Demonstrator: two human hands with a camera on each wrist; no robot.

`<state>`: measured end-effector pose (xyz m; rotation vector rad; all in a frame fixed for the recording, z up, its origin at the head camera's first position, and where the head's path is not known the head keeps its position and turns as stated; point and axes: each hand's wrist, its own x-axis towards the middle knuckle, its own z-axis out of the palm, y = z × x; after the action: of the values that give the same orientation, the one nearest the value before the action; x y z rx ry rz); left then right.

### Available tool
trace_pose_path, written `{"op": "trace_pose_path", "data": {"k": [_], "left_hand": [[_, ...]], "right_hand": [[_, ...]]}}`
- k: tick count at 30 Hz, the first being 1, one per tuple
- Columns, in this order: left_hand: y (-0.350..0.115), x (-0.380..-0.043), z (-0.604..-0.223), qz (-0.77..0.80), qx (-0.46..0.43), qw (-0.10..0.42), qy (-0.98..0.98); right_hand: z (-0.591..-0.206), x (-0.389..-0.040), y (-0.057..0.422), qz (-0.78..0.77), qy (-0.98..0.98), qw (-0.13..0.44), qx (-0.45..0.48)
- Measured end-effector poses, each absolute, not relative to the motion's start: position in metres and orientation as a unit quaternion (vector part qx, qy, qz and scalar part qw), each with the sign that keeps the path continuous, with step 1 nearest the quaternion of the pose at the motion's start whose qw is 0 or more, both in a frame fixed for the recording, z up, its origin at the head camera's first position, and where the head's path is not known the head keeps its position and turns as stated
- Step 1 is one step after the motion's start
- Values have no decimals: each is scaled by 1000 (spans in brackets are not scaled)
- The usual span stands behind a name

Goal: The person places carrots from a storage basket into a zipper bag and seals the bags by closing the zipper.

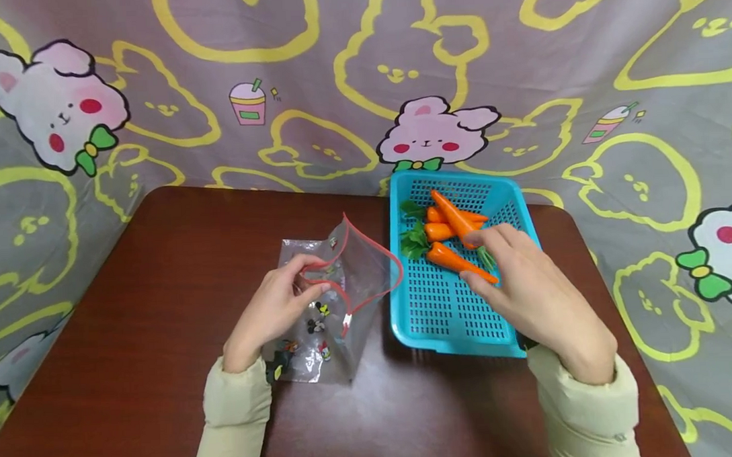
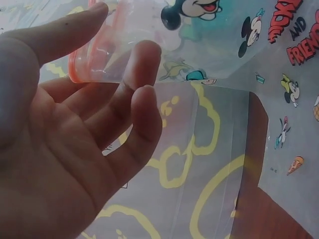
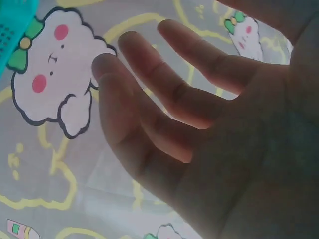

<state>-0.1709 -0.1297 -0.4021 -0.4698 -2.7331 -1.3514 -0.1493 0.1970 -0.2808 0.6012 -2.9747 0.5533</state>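
A clear zip bag (image 1: pixel 367 272) with a red-edged mouth and cartoon prints stands gaping on the table. My left hand (image 1: pixel 278 302) pinches the near-left rim of its mouth between thumb and fingers; the left wrist view shows the pinched edge and the printed bag wall (image 2: pixel 219 55). Right of the bag, several orange carrots (image 1: pixel 456 218) with green tops lie in a blue plastic basket (image 1: pixel 427 344). Over the basket's right side hovers my right hand (image 1: pixel 525 283), thumb and fingers apart, near the carrots. In the right wrist view, that hand (image 3: pixel 214 124) has loosely bent fingers and holds nothing.
Beneath everything is a dark reddish-brown table (image 1: pixel 139 317). A grey cloth (image 1: pixel 312 69) with rabbit and bear drawings hangs behind it and along the sides. The basket stands close to the table's back edge.
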Motion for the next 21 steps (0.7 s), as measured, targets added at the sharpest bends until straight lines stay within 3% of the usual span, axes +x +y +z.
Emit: {"op": "trace_pose_path", "data": {"k": [8,15,21], "left_hand": [[-129,-172,-403,-435,-152,12,-887],[-127,-172,-405,-442,-149,1,-885],[-128,-173,-406,-453,-148,-2,-879]], "right_hand": [[-283,-220,205,183,-964,-81,174],[-326,-275,207,152,-962,-192,120],[-358,-296,201,153,-953,-239,103]]}}
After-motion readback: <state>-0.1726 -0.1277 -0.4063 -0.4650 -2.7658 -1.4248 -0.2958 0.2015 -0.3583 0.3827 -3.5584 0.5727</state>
